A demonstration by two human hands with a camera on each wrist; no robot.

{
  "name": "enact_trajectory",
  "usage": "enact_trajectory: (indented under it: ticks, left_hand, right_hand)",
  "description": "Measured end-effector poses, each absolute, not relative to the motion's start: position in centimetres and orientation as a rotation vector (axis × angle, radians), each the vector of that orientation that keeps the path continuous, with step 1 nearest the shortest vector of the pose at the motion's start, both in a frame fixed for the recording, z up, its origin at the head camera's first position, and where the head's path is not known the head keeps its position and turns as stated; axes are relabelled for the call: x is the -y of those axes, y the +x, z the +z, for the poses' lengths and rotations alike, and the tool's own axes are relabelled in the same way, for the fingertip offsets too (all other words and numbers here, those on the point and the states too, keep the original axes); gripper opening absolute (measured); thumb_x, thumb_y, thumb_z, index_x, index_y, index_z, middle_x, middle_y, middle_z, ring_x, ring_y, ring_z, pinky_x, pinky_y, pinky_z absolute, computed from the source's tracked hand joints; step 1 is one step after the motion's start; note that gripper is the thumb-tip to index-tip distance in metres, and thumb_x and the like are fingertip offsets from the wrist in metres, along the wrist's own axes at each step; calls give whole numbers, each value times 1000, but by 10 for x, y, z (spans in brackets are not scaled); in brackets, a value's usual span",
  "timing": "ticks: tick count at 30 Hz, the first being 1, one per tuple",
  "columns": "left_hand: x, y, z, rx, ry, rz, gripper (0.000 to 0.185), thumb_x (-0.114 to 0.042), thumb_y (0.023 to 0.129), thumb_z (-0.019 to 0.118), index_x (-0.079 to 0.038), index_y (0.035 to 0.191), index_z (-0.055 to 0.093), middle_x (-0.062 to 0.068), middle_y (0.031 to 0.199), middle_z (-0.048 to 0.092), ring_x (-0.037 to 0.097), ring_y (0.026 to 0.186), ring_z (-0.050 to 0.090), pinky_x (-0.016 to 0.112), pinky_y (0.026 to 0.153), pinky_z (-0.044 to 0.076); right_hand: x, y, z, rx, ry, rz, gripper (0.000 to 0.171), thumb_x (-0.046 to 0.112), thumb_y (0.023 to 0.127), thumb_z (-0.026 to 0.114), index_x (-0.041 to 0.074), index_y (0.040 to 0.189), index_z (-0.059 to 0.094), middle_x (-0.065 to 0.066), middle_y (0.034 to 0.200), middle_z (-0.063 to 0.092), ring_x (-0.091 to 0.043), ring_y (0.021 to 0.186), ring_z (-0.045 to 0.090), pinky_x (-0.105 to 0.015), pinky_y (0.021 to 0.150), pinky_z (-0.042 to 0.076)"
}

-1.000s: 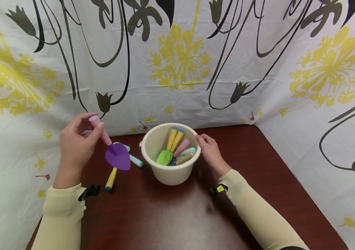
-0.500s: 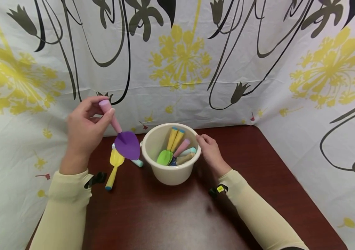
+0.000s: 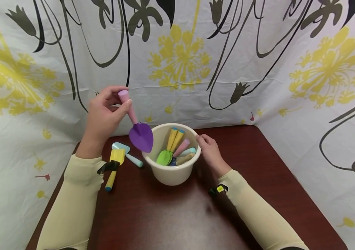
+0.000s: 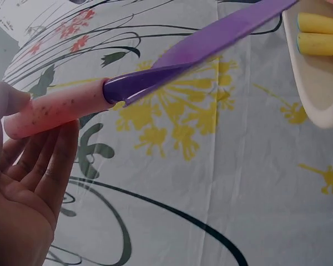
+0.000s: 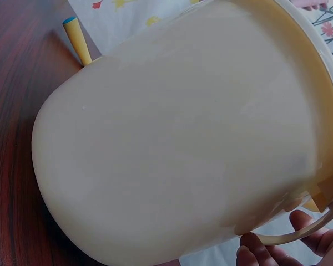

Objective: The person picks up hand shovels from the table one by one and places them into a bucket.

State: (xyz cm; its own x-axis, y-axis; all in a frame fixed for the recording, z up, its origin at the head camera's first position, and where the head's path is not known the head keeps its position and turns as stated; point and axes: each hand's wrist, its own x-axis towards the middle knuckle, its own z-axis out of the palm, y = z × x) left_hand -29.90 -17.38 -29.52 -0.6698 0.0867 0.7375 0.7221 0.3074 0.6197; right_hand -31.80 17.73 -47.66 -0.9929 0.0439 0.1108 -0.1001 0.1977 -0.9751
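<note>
Up at the left of the head view, my left hand [image 3: 103, 113] pinches a small toy trowel [image 3: 141, 137] by the top of its pink handle, thumb against fingers. Its purple blade points down and right, overlapping the left rim of a cream bucket [image 3: 171, 175]. At the bucket's right side my right hand [image 3: 210, 152] grips near the rim; the right wrist view shows those fingers around the curved carrying handle [image 5: 283, 239]. Inside the bucket lean two yellow handles [image 3: 172, 139], a green blade [image 3: 164, 158], a pink handle [image 3: 182, 147], a light blue handle [image 3: 189, 151] and a tan one [image 3: 185, 159].
Left of the bucket on the dark red table [image 3: 171, 222] lie a yellow tool [image 3: 111, 180], partly behind the left wrist strap, and a light blue tool [image 3: 134, 160]. A white patterned cloth [image 3: 164, 100] stands along the back and both sides.
My left hand has carried the trowel right and upward, from over the tools on the table to the bucket's left rim. The right hand and bucket have stayed in place.
</note>
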Motion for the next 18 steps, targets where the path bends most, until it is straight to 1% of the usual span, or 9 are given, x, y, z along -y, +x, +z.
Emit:
enact_trajectory:
  ticks: [3, 8, 12, 13, 16, 18]
  left_hand:
    - [168, -307, -297, 2005, -737, -1390, 33, -7, 101, 79, 0, 133, 74, 2, 113, 72, 14, 95, 74, 20, 75, 60]
    - [159, -318, -306, 2056, -770, -1398, 33, -7, 102, 78, -1, 134, 73, 8, 115, 73, 12, 98, 74, 21, 79, 61]
    - [151, -326, -319, 2123, -791, -1408, 34, -10, 103, 78, -3, 136, 72, 11, 119, 73, 14, 102, 74, 23, 83, 61]
    - [149, -328, -322, 2141, -794, -1407, 34, -11, 103, 78, -4, 136, 72, 11, 119, 74, 15, 102, 75, 24, 82, 61]
    - [143, -333, -332, 2190, -800, -1424, 34, -12, 103, 79, -5, 136, 72, 13, 116, 75, 22, 99, 76, 26, 76, 62]
    - [139, -336, -338, 2233, -789, -1419, 34, -14, 103, 79, -6, 136, 72, 13, 114, 76, 24, 97, 77, 27, 73, 62]
  right_hand:
    - [-178, -318, -477, 2334, 54, 1915, 50, 53, 112, 58, 5, 102, 69, -7, 89, 67, -19, 80, 65, -28, 73, 53]
    - [-178, -318, -477, 2332, 59, 1926, 49, 51, 113, 58, 3, 103, 68, -6, 85, 65, -18, 77, 63, -31, 73, 52]
    - [-178, -318, -477, 2332, 56, 1931, 48, 49, 113, 59, 3, 104, 69, -5, 85, 65, -17, 77, 63, -32, 74, 53]
    - [-178, -318, -476, 2333, 53, 1930, 48, 49, 113, 59, 3, 104, 69, -5, 86, 66, -17, 78, 63, -32, 74, 54]
    - [-177, -318, -476, 2333, 48, 1920, 49, 50, 113, 58, 3, 104, 69, -7, 88, 67, -18, 80, 64, -31, 74, 54]
    - [-177, -318, -476, 2332, 45, 1915, 50, 51, 113, 58, 4, 104, 70, -8, 90, 67, -19, 81, 65, -29, 74, 54]
